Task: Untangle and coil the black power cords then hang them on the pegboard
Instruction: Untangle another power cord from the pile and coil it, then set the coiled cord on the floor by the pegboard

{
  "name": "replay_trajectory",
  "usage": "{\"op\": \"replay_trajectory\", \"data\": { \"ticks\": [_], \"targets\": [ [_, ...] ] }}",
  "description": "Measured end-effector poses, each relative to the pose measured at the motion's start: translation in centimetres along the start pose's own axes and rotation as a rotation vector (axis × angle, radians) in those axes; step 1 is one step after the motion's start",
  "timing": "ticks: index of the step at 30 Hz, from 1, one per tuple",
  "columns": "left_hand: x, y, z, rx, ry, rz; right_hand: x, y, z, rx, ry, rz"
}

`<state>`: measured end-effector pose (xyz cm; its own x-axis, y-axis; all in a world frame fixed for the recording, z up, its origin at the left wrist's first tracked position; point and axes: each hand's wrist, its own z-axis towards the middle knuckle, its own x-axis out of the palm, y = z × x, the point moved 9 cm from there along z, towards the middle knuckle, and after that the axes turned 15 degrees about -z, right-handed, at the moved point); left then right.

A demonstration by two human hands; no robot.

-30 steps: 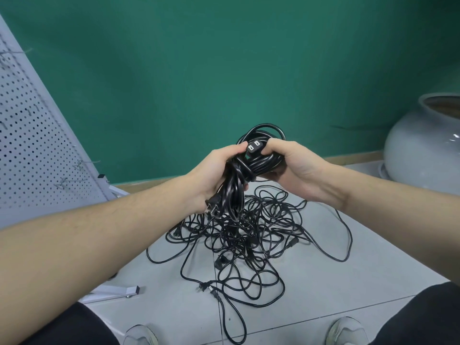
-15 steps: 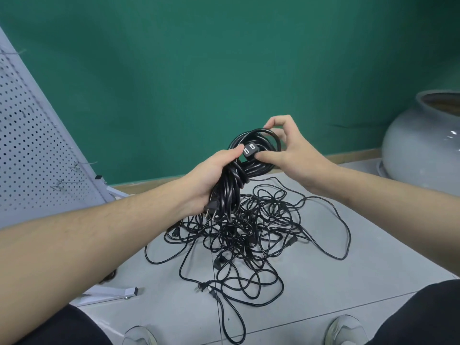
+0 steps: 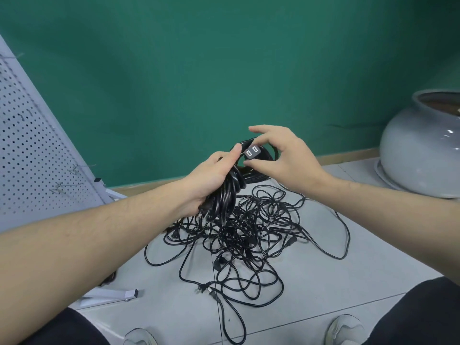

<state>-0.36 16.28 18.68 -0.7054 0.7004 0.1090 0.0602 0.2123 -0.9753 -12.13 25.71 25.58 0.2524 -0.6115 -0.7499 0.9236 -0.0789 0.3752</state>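
Observation:
My left hand (image 3: pixel 211 178) grips a coiled black power cord (image 3: pixel 230 192) in front of me, above the floor. A plug end hangs out below its fingers. My right hand (image 3: pixel 286 158) pinches the cord's connector end (image 3: pixel 252 153), whose two metal slots face me, at the top loop of the coil. Below both hands a tangled pile of black cords (image 3: pixel 249 240) lies on the grey floor, with several plugs showing. The white pegboard (image 3: pixel 32 150) leans at the left, with wire hooks (image 3: pixel 62 189) on it.
A large grey ceramic pot (image 3: pixel 423 145) stands at the right against the green wall. The pegboard's white foot (image 3: pixel 112 295) lies on the floor at the lower left. My knees and shoes (image 3: pixel 346 329) frame the bottom edge.
My right hand let go of the coil's side, opened its fingers and moved to the top loop, where it now pinches the connector end. The left hand kept its grip.

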Motion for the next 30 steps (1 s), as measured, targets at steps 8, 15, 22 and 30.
{"op": "replay_trajectory", "data": {
  "ticks": [8, 15, 22, 30],
  "targets": [
    [0.5, 1.4, 0.3, 0.104, 0.143, 0.657, 2.6, -0.2, -1.0, 0.208, 0.158, 0.375],
    [-0.1, 1.3, 0.4, 0.200, 0.229, 0.766, 4.0, -0.1, -1.0, 0.426, 0.267, 0.545],
    [-2.1, 2.5, 0.0, 0.063, 0.107, 0.511, 6.7, 1.2, -0.7, 0.502, 0.318, 0.706],
    [-7.2, 3.9, -0.1, -0.035, -0.050, 0.565, 11.0, 2.8, 0.6, 0.477, 0.356, 0.605]
  ]
}}
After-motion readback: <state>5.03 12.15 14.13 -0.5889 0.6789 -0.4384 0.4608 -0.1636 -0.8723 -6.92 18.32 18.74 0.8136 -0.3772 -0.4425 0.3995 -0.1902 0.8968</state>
